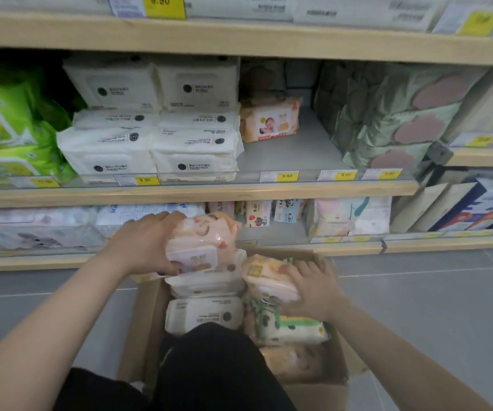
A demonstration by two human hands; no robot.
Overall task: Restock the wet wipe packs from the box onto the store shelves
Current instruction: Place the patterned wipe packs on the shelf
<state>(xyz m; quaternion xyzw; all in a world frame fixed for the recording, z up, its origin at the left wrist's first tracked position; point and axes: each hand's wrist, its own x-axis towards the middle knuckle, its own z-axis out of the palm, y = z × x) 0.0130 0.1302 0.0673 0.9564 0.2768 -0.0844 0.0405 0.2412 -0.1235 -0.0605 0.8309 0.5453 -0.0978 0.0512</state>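
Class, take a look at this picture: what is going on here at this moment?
A person is restocking a shop's shelves from a cardboard box on the floor. The left hand grips a peach-coloured wipe pack, raised above the box. The right hand grips a second orange pack still in the box, among white packs. On the middle shelf, one orange baby-wipe pack sits at the back of an otherwise bare gap.

Pale wooden shelving [197, 195] stands on what looks like grey tiled floor [435, 307].
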